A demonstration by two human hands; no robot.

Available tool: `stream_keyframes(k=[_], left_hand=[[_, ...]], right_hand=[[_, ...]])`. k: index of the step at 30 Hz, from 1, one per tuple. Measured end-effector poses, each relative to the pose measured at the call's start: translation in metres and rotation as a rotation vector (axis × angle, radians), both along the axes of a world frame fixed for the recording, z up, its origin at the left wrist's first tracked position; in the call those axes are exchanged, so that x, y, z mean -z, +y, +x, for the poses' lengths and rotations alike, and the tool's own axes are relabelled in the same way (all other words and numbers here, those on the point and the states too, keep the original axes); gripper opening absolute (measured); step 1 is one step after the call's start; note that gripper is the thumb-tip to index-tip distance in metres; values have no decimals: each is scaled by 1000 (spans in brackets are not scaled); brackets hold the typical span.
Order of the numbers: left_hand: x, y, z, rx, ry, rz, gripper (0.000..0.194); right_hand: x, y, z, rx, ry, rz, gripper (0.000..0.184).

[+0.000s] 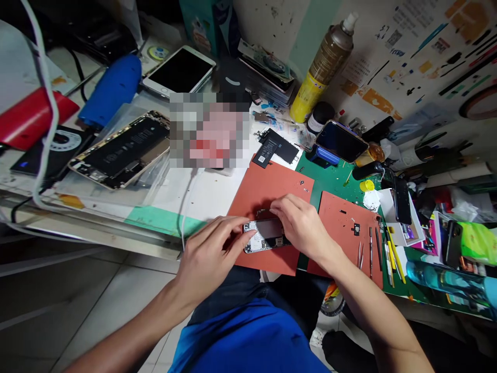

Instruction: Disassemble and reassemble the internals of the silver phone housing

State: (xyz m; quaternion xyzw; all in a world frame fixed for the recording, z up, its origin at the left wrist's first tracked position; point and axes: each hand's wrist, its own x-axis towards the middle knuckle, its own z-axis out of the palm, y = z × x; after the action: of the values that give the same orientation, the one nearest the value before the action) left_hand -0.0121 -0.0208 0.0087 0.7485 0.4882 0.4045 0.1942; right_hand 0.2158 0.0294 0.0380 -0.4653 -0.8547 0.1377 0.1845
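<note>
So the opened phone (267, 241) is laid on the left orange mat (287, 176), near side of the counter (186, 194). Its left end is pinched by the left hand's (212, 251) fingers; the right hand's (303, 223) are held narrow by its far edge, can't tell if anything's gripped. Over right, a dark phone (403, 202) is propped on a white box (413, 237).

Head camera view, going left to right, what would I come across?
Red object, blue object, white-framed phone lying face up, opened phone between the left hand and right hand, spray can, small yellow cap, light-blue bottle.
</note>
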Motion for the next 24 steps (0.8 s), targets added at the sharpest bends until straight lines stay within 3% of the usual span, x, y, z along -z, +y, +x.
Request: stream_keyframes(k=[5,10,12,15,18,20,24], left_hand=[[-8,-5,9,52,-106,-313,27],[-11,-12,22,96,-284,-549,20],[-12,-15,29,102,-405,-680,23],[-15,-17,41,97,-570,-824,32],[-19,-16,52,59,-622,-807,33],[-21,-14,57,44,-599,-731,28],[-24,-8,61,62,-523,-615,20]], right_hand=[[2,-50,12,-37,134,294,28],[5,-78,13,71,266,293,35],[2,-86,7,223,423,172,26],[-3,-95,-6,520,831,-263,6],[-5,-101,-19,704,1276,-666,17],[-3,-102,-27,762,1454,-753,24],[2,-103,-38,772,1578,-771,26]])
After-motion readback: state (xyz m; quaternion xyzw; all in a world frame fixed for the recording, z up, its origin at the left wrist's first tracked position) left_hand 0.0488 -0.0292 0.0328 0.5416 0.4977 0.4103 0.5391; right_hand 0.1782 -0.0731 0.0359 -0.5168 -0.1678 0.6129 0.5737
